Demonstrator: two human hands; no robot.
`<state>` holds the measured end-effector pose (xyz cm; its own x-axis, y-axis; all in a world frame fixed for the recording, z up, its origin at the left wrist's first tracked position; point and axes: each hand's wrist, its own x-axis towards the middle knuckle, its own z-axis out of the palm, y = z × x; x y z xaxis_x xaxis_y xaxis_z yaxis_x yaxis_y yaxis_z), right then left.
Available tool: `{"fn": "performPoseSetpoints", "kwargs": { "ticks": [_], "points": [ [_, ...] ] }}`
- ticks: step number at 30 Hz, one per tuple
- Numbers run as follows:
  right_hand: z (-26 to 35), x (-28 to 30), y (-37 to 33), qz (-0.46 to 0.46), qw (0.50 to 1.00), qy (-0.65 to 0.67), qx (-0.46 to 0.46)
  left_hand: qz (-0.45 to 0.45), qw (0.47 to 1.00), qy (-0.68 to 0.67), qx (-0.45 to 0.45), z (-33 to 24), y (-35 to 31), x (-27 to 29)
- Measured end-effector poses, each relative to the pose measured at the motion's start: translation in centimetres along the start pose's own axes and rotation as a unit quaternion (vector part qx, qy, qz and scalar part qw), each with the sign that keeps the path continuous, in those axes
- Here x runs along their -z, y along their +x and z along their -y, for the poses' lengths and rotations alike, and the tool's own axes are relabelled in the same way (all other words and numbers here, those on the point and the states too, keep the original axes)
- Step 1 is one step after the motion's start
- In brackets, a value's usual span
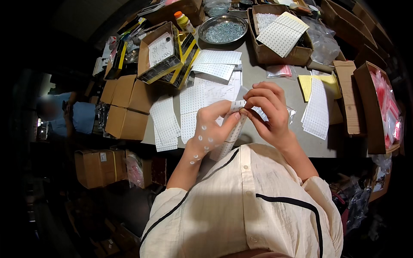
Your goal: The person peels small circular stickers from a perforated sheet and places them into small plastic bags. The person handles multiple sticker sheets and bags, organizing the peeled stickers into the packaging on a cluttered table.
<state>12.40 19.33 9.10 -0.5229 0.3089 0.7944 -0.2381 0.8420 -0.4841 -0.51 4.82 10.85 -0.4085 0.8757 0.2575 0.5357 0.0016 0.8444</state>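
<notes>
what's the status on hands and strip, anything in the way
Left hand pinching white printed strip. Right hand at its upper edge, grip unclear. Small white dots on left wrist area. Nothing visibly blocking.

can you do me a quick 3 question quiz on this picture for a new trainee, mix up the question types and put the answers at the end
1. True or false: small white dots run from the back of the left hand onto the forearm.
2. Fill in: the bottle just left of the round metal bowl has an ____ cap.
3. Choose one. The left hand is holding:
A) a screwdriver
B) a printed paper strip
C) a glass jar

Key:
1. True
2. orange
3. B
</notes>
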Motion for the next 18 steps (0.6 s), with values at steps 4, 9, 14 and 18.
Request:
{"fn": "performPoseSetpoints", "kwargs": {
  "ticks": [4,9,14,18],
  "points": [
    [0.0,0.3,-0.6,0.007,0.999,-0.04,0.008,-0.014,0.987,-0.131,0.088,0.1,0.2,-1.0],
    [-1.5,3.1,-2.1,0.058,0.996,-0.035,-0.062,-0.028,0.973,-0.168,0.158,1.7,1.2,-2.0],
    [-9.8,7.4,-10.4,0.089,0.964,-0.105,-0.229,-0.042,0.965,-0.172,0.196,4.2,1.0,-2.9],
    [-14.6,8.5,-17.3,0.169,0.928,-0.177,-0.281,-0.025,0.966,-0.171,0.191,5.3,2.2,-3.7]
  ]
}}
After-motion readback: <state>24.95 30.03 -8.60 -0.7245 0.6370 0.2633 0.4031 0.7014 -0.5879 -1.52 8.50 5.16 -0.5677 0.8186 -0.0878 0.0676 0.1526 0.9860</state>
